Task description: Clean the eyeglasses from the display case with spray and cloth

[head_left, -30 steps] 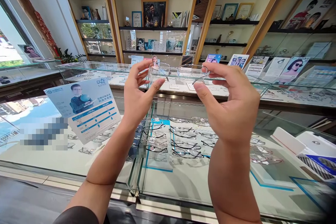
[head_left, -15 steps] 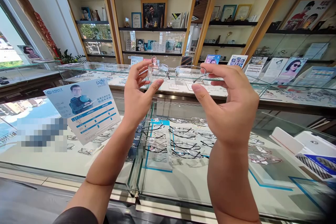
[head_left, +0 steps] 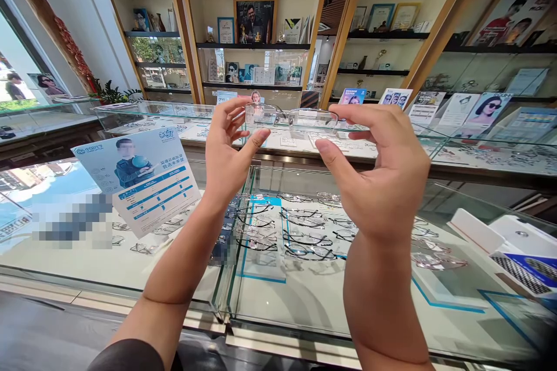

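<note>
Left hand (head_left: pixel 230 151) and right hand (head_left: pixel 378 156) have got thin metal-rimmed clear glasses (head_left: pixel 285 118) by the outer edges, open air below. Black wood-framed poster (head_left: pixel 255 17) says HOYA btw.

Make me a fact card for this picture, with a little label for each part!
Held: clear-lensed glasses, raised above the display case
Left hand: holding one end
Right hand: holding the other end
Below: glass display case, with rows of eyeglasses
Picture left: blue-and-white sign
Picture right: white-and-blue box
Behind: wood-framed shelves with pictures
</note>
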`<state>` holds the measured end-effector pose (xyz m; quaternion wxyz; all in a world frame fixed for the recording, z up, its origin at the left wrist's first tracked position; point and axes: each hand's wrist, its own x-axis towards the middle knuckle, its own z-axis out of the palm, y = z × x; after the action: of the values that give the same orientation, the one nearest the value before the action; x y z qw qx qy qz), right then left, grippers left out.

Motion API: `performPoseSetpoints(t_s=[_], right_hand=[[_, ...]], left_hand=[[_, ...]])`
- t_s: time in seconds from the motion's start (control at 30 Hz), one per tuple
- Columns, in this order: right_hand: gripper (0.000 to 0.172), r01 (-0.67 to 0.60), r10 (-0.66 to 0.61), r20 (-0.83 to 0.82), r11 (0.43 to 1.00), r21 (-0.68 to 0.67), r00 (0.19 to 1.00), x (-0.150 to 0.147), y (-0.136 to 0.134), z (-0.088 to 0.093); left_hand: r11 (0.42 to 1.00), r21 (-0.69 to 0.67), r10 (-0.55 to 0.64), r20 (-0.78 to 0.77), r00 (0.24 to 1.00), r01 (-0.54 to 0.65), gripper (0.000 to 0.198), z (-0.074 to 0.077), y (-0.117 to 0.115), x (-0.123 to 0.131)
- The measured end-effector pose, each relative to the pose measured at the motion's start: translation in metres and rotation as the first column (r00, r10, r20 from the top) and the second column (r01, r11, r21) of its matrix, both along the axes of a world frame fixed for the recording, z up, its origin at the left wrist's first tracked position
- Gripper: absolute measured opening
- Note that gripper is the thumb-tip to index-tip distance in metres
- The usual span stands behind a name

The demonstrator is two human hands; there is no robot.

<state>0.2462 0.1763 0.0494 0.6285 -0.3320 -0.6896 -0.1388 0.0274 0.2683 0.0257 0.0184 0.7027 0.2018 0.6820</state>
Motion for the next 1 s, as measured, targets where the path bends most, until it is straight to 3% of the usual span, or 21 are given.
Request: performPoseSetpoints(t_s=[0.17,0.5,0.87,1.0], right_hand=[[0.037,0.009,-0.009,-0.002,1.0,-0.004,1.0,0.0,0.0,0.0],[0.039,-0.138,0.125,-0.117,0.984,-0.116,0.985,0.005,0.017,-0.003],[0.041,-0.138,0.117,-0.135,0.977,-0.165,0.984,0.004,0.016,-0.002],[0.042,-0.13,0.11,-0.119,0.975,-0.183,0.987,0.004,0.018,-0.002]], left_hand=[[0.999,0.025,0.038,-0.011,0.999,-0.038,0.053,0.001,-0.006,0.002],[0.9,0.222,0.345,0.163,0.924,-0.375,0.047,0.004,-0.032,0.018],[0.865,0.326,0.34,0.18,0.923,-0.382,0.044,0.005,-0.037,0.022],[0.905,0.249,0.317,0.141,0.938,-0.344,0.047,0.0,-0.039,0.023]])
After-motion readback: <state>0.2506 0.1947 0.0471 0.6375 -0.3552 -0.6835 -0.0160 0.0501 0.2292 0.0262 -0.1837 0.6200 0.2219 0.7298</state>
